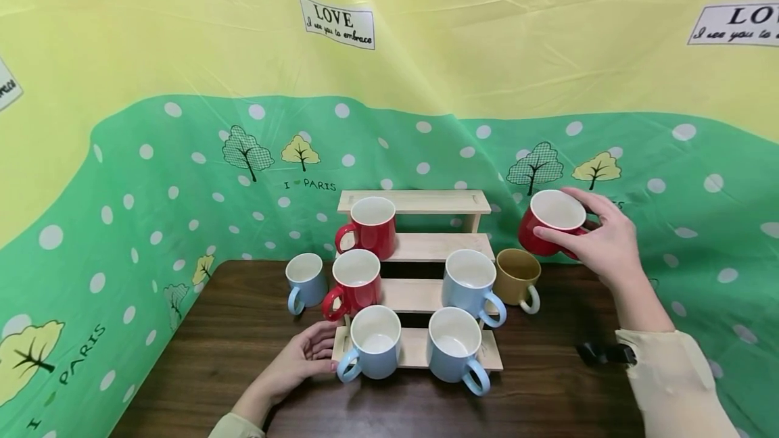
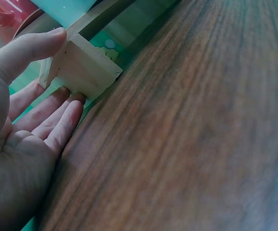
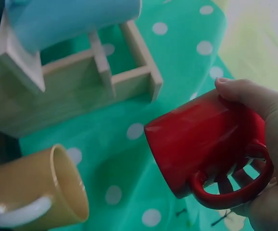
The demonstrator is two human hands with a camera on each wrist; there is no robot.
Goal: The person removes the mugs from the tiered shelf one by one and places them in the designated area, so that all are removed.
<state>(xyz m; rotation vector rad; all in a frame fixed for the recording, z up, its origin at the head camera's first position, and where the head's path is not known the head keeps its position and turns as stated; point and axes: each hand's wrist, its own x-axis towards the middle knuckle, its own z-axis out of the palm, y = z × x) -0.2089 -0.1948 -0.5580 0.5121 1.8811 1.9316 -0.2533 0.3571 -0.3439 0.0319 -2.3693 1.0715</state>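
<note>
Brown wood-grain tabletop [image 1: 231, 330] comes nearest, then the left hand [image 1: 301, 357], its grip pinching the bottom left corner of the rack [image 1: 414, 203]. Two blue mugs [image 1: 377, 351] stand on the lowest step; the second bears a red mug [image 1: 363, 293] and a light-blue mug [image 1: 465, 293]. A small mug [image 1: 312, 289] flanks the rack at left, a tan mug [image 1: 514, 284] at right. Another red [image 1: 380, 238] stands on the third step. The right hand [image 1: 608, 238] curls its grip round a tilted mug [image 1: 538, 232], held aloft right of the rack. The cloth [image 1: 389, 144] behind reads "PARIS"; its label [image 1: 337, 23] says "LOVE, I see you to embrace".
</note>
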